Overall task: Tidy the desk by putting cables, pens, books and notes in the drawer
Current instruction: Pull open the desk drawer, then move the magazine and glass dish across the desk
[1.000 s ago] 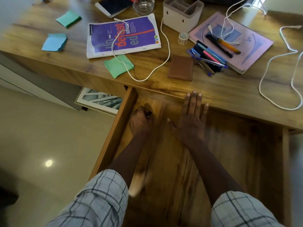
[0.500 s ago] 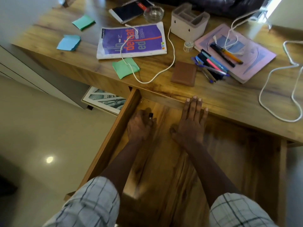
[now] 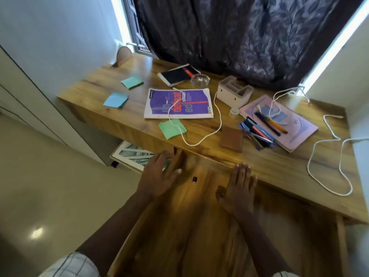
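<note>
Over the open drawer [image 3: 199, 226] both hands hover with the fingers spread and nothing between them. The left hand [image 3: 157, 176] is above the drawer's left wall, the right hand [image 3: 238, 190] lies flat close to the front edge of the desk [image 3: 279, 172]. Between the two hands a small black object with a red end [image 3: 194, 180] rests on the drawer bottom, apart from both hands; what it is I cannot tell.

On the desk nothing is tidied yet. A purple book [image 3: 178, 103] lies in the middle, and a white cable [image 3: 199, 124] runs over it and over a green pad of notes [image 3: 172, 128]. A blue pad of notes [image 3: 116, 99] and a teal pad of notes [image 3: 132, 82] lie further left, well apart from the book. A brown wallet [image 3: 231, 139] sits near the front edge, just beside a bunch of pens [image 3: 257, 132]. These pens lean partly on a pink book [image 3: 299, 124], where a black pen and an orange pen [image 3: 278, 125] also lie under a second thin cable [image 3: 279, 100]. A long white cable [image 3: 327, 160] loops on the right side. Behind are a beige organizer [image 3: 234, 91], a roll of tape [image 3: 234, 112], a glass ashtray [image 3: 200, 80] and a tablet [image 3: 176, 75]
</note>
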